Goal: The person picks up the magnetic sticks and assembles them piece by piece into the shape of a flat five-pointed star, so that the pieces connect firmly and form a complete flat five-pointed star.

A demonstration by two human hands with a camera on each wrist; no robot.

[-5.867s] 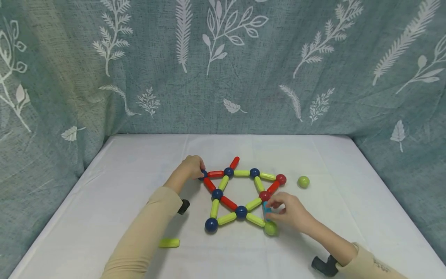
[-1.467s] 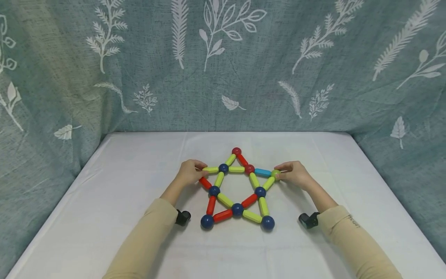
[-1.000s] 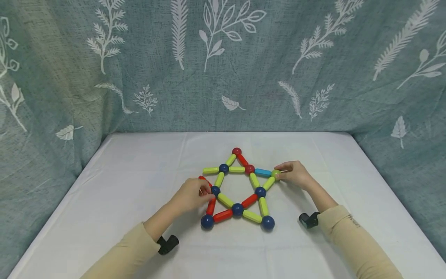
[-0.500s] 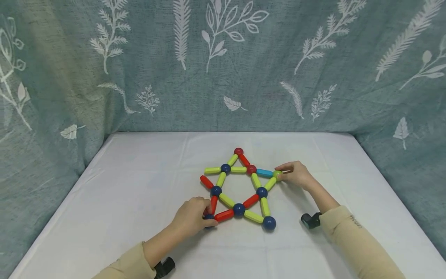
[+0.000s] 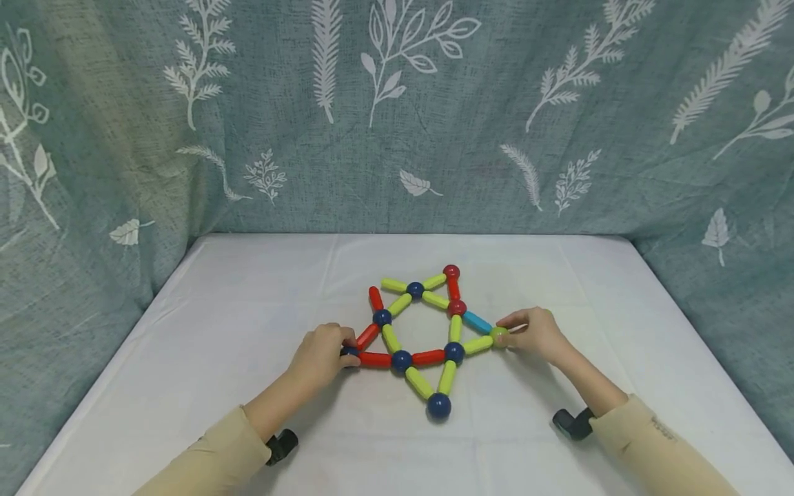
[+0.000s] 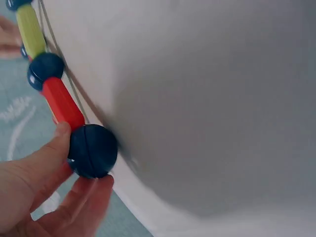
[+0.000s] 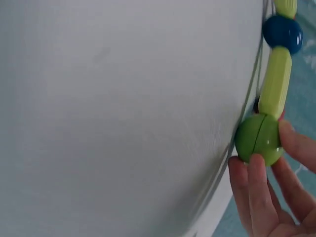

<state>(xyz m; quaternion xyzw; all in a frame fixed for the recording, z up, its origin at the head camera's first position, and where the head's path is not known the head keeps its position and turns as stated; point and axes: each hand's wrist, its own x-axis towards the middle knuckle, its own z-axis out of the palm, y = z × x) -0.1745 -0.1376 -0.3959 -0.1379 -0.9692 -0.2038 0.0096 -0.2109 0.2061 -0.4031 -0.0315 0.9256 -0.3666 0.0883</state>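
A flat star of magnetic rods and balls lies on the white table, built round a central ring. My left hand (image 5: pixel 322 355) pinches the dark blue ball (image 6: pixel 93 150) at its left point, where two red rods meet; one red rod (image 5: pixel 375 359) runs toward the ring. On the opposite side my right hand (image 5: pixel 536 334) pinches the green ball (image 7: pixel 259 139), which joins a blue rod (image 5: pixel 477 322) and a yellow-green rod (image 7: pixel 275 81). At the upper left, a red rod (image 5: pixel 375 298) and a yellow-green rod (image 5: pixel 393 284) end freely, their tips apart.
A red ball (image 5: pixel 451 271) caps the star's far point, and a dark blue ball (image 5: pixel 439 406) its near point. The white table (image 5: pixel 260 289) ends at a patterned green curtain (image 5: pixel 347 186). Black wrist cameras (image 5: pixel 282 446) hang beside both sleeves.
My left hand has gone from a free rod end down to the left blue ball. Since half a second ago the star has turned clockwise between both hands. Earlier, a loose rod and green ball lay apart.
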